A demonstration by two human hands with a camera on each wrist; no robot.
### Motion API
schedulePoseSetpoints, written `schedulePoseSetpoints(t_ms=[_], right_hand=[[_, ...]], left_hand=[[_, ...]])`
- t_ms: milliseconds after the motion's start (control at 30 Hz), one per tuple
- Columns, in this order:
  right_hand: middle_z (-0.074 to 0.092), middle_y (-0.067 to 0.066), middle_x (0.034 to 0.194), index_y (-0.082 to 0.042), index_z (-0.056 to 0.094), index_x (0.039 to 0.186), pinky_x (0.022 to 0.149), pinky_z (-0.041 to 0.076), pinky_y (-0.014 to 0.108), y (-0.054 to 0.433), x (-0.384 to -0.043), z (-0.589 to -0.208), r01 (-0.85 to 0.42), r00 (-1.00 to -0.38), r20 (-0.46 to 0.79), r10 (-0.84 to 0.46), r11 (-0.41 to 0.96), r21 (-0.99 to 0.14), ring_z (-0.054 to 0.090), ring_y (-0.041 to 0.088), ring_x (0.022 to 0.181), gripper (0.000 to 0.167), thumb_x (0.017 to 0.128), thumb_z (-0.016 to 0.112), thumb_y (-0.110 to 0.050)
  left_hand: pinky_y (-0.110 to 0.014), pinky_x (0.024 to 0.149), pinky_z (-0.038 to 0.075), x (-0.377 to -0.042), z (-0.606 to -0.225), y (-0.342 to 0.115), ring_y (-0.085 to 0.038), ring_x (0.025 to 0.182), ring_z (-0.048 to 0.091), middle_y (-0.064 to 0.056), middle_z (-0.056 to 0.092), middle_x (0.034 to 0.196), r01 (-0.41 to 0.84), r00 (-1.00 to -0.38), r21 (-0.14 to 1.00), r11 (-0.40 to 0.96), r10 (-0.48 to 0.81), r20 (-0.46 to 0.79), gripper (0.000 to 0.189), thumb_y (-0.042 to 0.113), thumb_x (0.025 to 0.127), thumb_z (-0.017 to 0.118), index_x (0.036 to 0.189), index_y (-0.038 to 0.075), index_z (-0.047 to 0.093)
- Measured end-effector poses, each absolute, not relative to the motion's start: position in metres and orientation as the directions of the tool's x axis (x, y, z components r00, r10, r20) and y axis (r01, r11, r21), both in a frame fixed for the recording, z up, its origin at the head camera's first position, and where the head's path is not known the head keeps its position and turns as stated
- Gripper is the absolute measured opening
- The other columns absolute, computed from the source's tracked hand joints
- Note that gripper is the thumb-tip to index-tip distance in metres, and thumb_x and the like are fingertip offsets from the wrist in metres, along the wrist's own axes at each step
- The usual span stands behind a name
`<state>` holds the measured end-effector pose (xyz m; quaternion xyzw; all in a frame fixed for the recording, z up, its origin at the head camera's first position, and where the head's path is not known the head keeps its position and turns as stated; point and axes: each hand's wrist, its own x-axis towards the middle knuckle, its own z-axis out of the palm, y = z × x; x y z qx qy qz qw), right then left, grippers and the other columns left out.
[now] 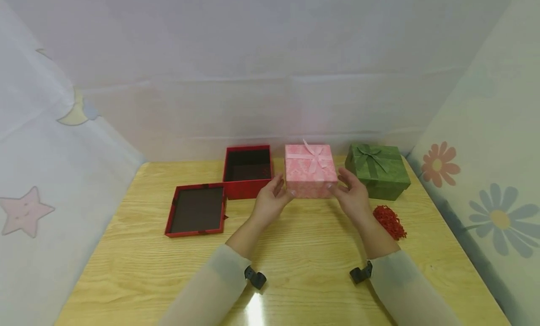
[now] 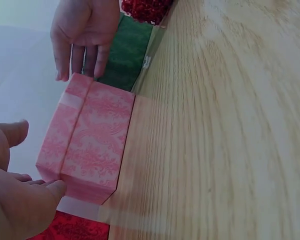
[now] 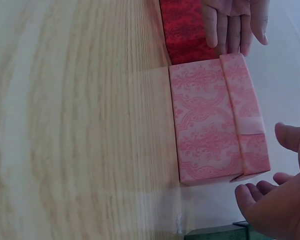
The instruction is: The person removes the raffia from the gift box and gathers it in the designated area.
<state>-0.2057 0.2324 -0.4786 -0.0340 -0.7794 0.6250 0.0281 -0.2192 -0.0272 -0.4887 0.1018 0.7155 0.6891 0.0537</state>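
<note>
As we pick up the action, both hands are unclenched: the left hand [image 1: 270,201] and right hand [image 1: 353,197] flank the pink box [image 1: 310,187], fingers loosely extended, and we can't quite tell whether any fingertip touches it. We see that box, bow on top, at the far side of the wooden table [image 1: 312,255], between the uncovered red box [image 1: 244,190] to its left and the green box [image 1: 386,187] to its right. Further out, we spot red shreds [image 1: 389,222] before the green one and a shallow red lid [image 1: 196,211], dark inside up, far left.
</note>
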Motion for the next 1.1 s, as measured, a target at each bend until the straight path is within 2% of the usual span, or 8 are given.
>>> schedulePoseSetpoints(t_ms=[133, 267, 367, 533, 800, 900, 1100], right_hand=[[0.028, 0.016, 0.168, -0.016, 0.025, 0.166, 0.116, 0.041, 0.047, 0.233, -0.214, -0.483, 0.028, -0.999, -0.022, 0.030, 0.215, -0.976, 0.033, 0.036, 0.151, 0.084, 0.100, 0.073, -0.032], [0.022, 0.005, 0.171, -0.020, 0.020, 0.167, 0.119, 0.037, 0.045, 0.234, -0.219, -0.486, 0.040, -0.999, -0.040, 0.004, 0.197, -0.980, 0.030, 0.029, 0.153, 0.085, 0.101, 0.071, -0.034], [0.021, 0.000, 0.171, -0.023, 0.020, 0.167, 0.120, 0.036, 0.044, 0.234, -0.222, -0.486, 0.061, -0.998, -0.064, -0.009, 0.174, -0.983, 0.029, 0.027, 0.154, 0.084, 0.101, 0.070, -0.035], [0.020, -0.005, 0.171, -0.029, 0.025, 0.166, 0.119, 0.037, 0.043, 0.235, -0.227, -0.490, 0.086, -0.996, -0.089, -0.015, 0.164, -0.983, 0.028, 0.024, 0.154, 0.080, 0.101, 0.070, -0.037], [0.023, -0.002, 0.170, -0.032, 0.028, 0.164, 0.121, 0.035, 0.042, 0.241, -0.230, -0.494, 0.119, -0.992, -0.123, -0.009, 0.186, -0.975, 0.024, 0.021, 0.155, 0.081, 0.098, 0.073, -0.043], [0.022, 0.001, 0.170, -0.033, 0.029, 0.164, 0.121, 0.034, 0.044, 0.242, -0.224, -0.487, 0.151, -0.988, -0.156, -0.009, 0.202, -0.968, 0.022, 0.023, 0.155, 0.077, 0.100, 0.071, -0.039], [0.024, 0.000, 0.169, -0.036, 0.031, 0.162, 0.119, 0.037, 0.042, 0.241, -0.212, -0.486, 0.140, -0.990, -0.144, -0.007, 0.191, -0.972, 0.026, 0.022, 0.154, 0.076, 0.099, 0.072, -0.041]], left_hand=[[-0.035, 0.112, 0.046, -0.226, -0.492, -0.019, -0.030, 0.145, 0.046, -0.021, 0.045, 0.157, 0.076, -0.979, 0.996, 0.041, 0.193, 0.067, 0.069, 0.006, 0.101, 0.067, 0.160, -0.003, 0.034], [-0.033, 0.112, 0.045, -0.234, -0.493, -0.014, -0.025, 0.142, 0.049, -0.017, 0.051, 0.154, 0.096, -0.984, 0.991, 0.094, 0.160, 0.080, 0.064, 0.013, 0.102, 0.067, 0.159, 0.002, 0.039], [-0.032, 0.113, 0.044, -0.239, -0.494, -0.011, -0.021, 0.142, 0.050, -0.013, 0.053, 0.153, 0.093, -0.988, 0.987, 0.133, 0.132, 0.075, 0.061, 0.018, 0.103, 0.068, 0.158, 0.007, 0.044], [-0.033, 0.113, 0.045, -0.245, -0.497, -0.009, -0.021, 0.139, 0.053, -0.011, 0.056, 0.150, 0.081, -0.994, 0.982, 0.169, 0.083, 0.067, 0.057, 0.017, 0.102, 0.067, 0.156, 0.009, 0.048], [-0.033, 0.108, 0.049, -0.243, -0.502, -0.004, -0.020, 0.136, 0.055, -0.009, 0.056, 0.150, 0.087, -0.996, 0.979, 0.184, 0.037, 0.081, 0.052, 0.017, 0.103, 0.066, 0.152, 0.009, 0.051], [-0.032, 0.107, 0.050, -0.238, -0.502, -0.004, -0.017, 0.135, 0.056, -0.006, 0.056, 0.149, 0.073, -0.997, 0.980, 0.183, 0.036, 0.068, 0.052, 0.019, 0.103, 0.068, 0.152, 0.011, 0.052], [-0.029, 0.105, 0.051, -0.230, -0.501, -0.006, -0.014, 0.136, 0.054, -0.004, 0.052, 0.153, 0.066, -0.997, 0.986, 0.152, 0.058, 0.057, 0.052, 0.018, 0.102, 0.068, 0.152, 0.012, 0.052]])
